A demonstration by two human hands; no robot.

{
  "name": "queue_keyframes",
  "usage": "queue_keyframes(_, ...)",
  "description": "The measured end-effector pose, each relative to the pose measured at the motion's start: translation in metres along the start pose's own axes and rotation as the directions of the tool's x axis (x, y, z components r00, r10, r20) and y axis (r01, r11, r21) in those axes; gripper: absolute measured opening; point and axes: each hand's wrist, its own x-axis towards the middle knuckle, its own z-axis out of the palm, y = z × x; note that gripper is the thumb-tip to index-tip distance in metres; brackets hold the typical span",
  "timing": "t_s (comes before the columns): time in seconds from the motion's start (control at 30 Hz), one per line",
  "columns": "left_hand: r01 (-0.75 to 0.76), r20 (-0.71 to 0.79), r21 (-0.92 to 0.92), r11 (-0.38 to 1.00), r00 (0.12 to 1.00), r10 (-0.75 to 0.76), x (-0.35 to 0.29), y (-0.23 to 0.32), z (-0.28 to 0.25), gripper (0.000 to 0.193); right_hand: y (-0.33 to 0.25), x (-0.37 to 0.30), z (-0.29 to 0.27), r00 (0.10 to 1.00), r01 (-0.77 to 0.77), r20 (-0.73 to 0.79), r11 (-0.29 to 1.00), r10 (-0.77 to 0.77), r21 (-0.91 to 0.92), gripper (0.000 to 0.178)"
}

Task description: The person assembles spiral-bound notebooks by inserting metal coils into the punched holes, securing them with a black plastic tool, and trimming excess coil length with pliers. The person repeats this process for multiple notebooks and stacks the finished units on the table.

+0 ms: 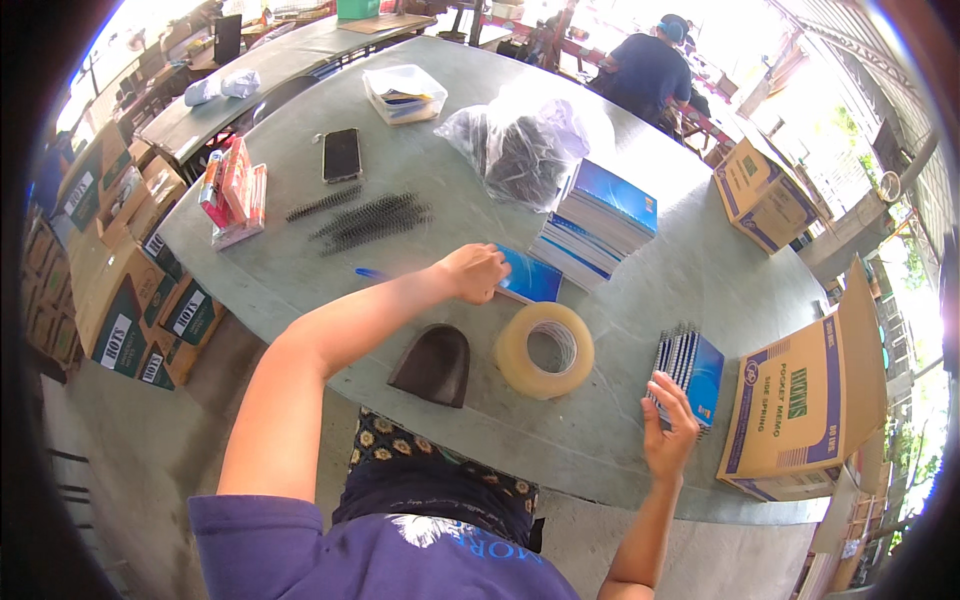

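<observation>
My left hand (pixel 474 273) is closed, its fingers curled at the left end of a blue-covered memo pad (pixel 533 276) lying on the table. A loose stack of blue spiral memo pads (pixel 706 378) lies to the right. My right hand (pixel 672 428) rests against that stack's near left side, fingers extended and thumb apart. A tall pile of blue-covered pads (pixel 600 225) stands beyond the left hand. Black spiral wires (pixel 372 222) lie in a heap to its left, with a blue pen (pixel 371 272) nearby.
A large tape roll (pixel 515 375) and a dark brown rounded object (pixel 443 368) sit near the front edge. An open carton (pixel 790 410) stands at right. A clear plastic bag (pixel 525 150), phone (pixel 342 156), plastic tub (pixel 430 108) and red packs (pixel 238 190) lie farther off. Another person (pixel 652 75) sits beyond.
</observation>
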Motion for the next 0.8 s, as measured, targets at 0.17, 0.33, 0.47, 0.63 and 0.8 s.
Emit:
queue_keyframes(0.17, -0.047, 0.405, 0.120, 0.992, 0.914, -0.005, 0.027, 0.011, -0.022, 0.019, -0.007, 0.008, 0.016, 0.996, 0.016, 0.085, 0.997, -0.023, 0.075, 0.017)
queue_keyframes(0.33, -0.032, 0.222, 0.141, 0.990, 0.975, 0.000, 0.027, 0.016, -0.008, 0.016, -0.006, 0.002, 0.015, 0.997, -0.037, 0.071, 0.995, 0.031, 0.093, 0.017)
queue_keyframes(0.47, 0.241, -0.177, -0.005, 0.971, 0.955, -0.238, 0.007, 0.008, -0.010, 0.015, -0.003, 0.006, 0.020, 0.993, -0.099, 0.084, 0.982, 0.087, 0.163, 0.022)
queue_keyframes(0.63, 0.183, -0.027, -0.951, 0.250, 0.755, -0.655, -0.002, 0.055, -0.054, 0.018, -0.018, 0.035, 0.066, 0.950, -0.164, -0.127, 0.801, 0.286, 0.575, 0.030)
queue_keyframes(0.8, 0.194, 0.075, -0.891, 0.409, 0.955, -0.289, -0.025, 0.101, -0.055, 0.019, -0.030, 0.076, 0.083, 0.963, -0.251, 0.107, 0.689, 0.246, 0.680, 0.023)
